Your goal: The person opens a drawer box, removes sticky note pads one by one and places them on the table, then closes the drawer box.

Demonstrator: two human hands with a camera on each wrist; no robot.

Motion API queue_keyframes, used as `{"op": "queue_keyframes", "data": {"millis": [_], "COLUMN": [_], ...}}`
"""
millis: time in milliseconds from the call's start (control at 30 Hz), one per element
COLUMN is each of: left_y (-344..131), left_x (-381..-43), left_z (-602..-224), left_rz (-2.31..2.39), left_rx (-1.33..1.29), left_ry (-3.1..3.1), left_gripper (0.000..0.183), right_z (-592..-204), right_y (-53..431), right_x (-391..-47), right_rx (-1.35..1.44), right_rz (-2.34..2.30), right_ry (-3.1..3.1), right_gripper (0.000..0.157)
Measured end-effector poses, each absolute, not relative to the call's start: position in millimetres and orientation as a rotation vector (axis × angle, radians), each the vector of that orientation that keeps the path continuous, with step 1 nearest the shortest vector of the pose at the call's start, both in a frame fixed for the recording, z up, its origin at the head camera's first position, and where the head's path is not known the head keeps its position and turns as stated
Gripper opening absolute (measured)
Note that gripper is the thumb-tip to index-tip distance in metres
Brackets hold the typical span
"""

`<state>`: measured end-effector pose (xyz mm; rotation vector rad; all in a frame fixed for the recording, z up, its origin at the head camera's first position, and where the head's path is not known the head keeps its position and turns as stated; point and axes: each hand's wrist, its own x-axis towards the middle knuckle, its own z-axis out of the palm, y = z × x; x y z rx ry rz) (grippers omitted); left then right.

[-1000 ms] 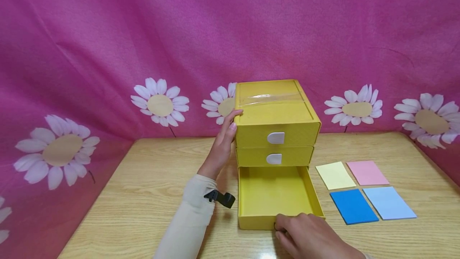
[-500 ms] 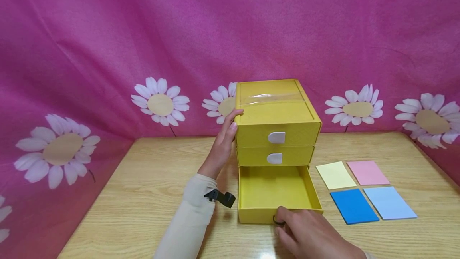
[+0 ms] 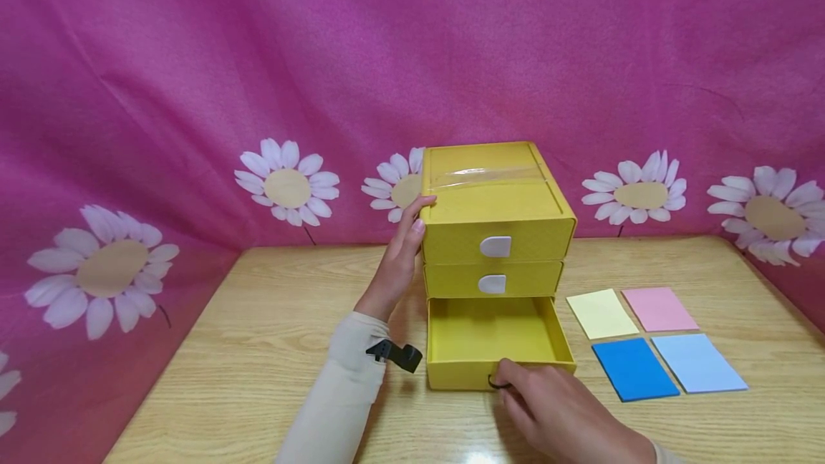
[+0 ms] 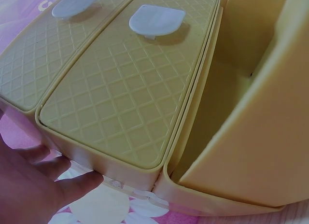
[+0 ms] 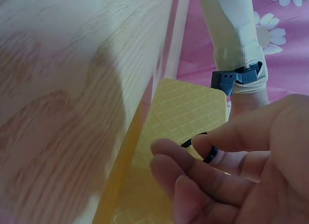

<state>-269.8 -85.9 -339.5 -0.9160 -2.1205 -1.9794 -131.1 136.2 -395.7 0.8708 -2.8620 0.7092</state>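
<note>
A yellow chest of drawers stands on the table, with clear tape across its top. Its upper two drawers are in, each with a white tab on its front. The bottom drawer is partly pulled out and holds nothing that shows. My right hand pinches a black pull loop on that drawer's front between thumb and fingers. My left hand rests against the chest's left side, one fingertip at the top edge. In the left wrist view its fingers lie extended along the side.
Right of the chest lie four flat pads in two rows: pale yellow and pink behind, dark blue and light blue in front. A magenta cloth with daisies hangs behind the wooden table.
The bottom drawer has slid inward, away from me, and my right hand has moved with it, staying at the loop. My left hand has stayed in place.
</note>
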Motion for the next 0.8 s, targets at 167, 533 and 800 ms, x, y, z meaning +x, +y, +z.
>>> {"op": "queue_keyframes", "data": {"millis": [167,533,800], "left_y": [-86.0,-85.7,-86.2], "left_x": [-276.2,-283.5,-266.0], "left_z": [-344.5,-354.6,-335.6], "left_rz": [-1.992,-1.975,-1.971], "left_rx": [-0.911,-0.900,-0.891], "left_ry": [-2.123,-2.109,-2.156], "left_gripper": [0.046,0.044,0.046], "right_z": [-397.7,-402.0,-407.6], "right_y": [136.0,139.0,140.5], "right_x": [-131.8,-138.6,-144.2], "right_rx": [0.871,0.883,0.886], "right_rz": [0.724,0.716,0.705], "right_ry": [-2.790,-2.699,-2.628], "right_gripper": [0.017,0.017,0.014]}}
